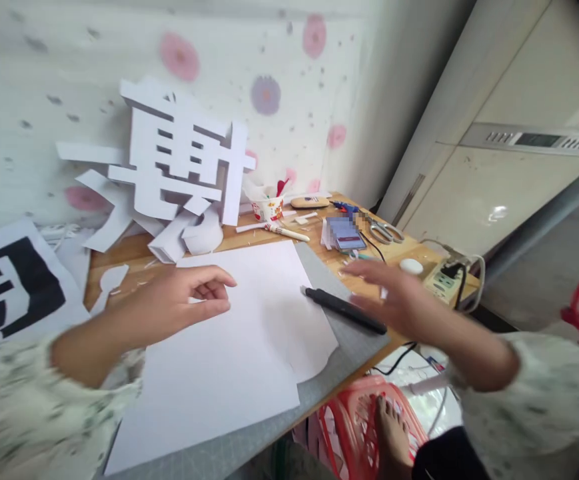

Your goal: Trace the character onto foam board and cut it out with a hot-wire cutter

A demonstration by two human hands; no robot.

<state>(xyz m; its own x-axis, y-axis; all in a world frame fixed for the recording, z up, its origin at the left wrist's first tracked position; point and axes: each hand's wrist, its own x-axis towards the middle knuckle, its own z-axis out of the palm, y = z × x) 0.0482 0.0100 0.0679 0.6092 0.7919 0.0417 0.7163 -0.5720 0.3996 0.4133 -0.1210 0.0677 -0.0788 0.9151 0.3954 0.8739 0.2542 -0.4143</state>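
Note:
My left hand [192, 293] hovers over the left part of a large white paper sheet [234, 347], thumb and forefinger apart, holding nothing. Off the sheet's right side, my right hand [394, 297] is slightly blurred, with its fingers stretched out and nothing in them. Close to those fingers lies a slim black tool with a pale tip [344, 310], probably a craft knife; its tip rests on the paper. Under the sheet is a grey cutting mat [364, 343]. The paper's right edge is cut in an uneven curve.
White cut-out paper characters [184, 153] lean against the wall. A patterned paper cup [268, 208], a phone [348, 233], scissors [384, 230] and a power strip [444, 280] stand along the table's back and right. Below is a red plastic stool [339, 427] with a bare foot on it.

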